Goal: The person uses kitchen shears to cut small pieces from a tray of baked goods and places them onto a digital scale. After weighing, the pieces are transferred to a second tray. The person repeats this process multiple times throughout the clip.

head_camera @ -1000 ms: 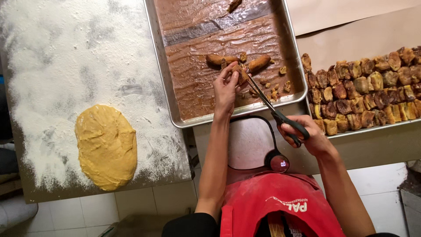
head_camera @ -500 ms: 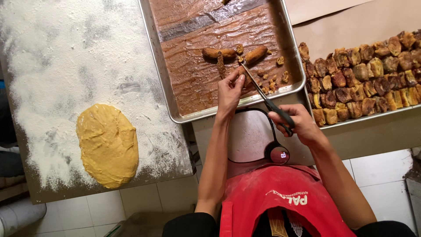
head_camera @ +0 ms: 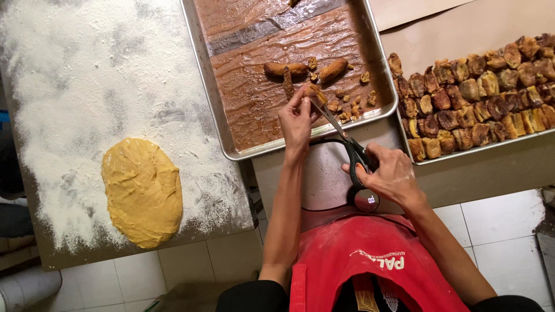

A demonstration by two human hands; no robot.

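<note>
My left hand [head_camera: 296, 118] pinches a brown fried piece [head_camera: 315, 92] over the near edge of a metal tray [head_camera: 217, 110] lined with greasy brown paper. My right hand [head_camera: 387, 170] grips the black handles of a pair of scissors [head_camera: 341, 130], whose blades reach up to the held piece. Two longer fried pieces [head_camera: 286, 70] and several small cut bits [head_camera: 347, 107] lie on the tray paper just beyond my fingers.
A second tray [head_camera: 491, 144] at the right is packed with several rows of brown cut pieces. A yellow dough oval [head_camera: 141, 190] lies on a floured board [head_camera: 69, 86] at the left. A small digital scale [head_camera: 324, 173] sits under my wrists. Tiled floor lies below.
The view has shifted slightly. My left hand has drawn the fried piece a little nearer the tray's edge, and the scissors stay at it.
</note>
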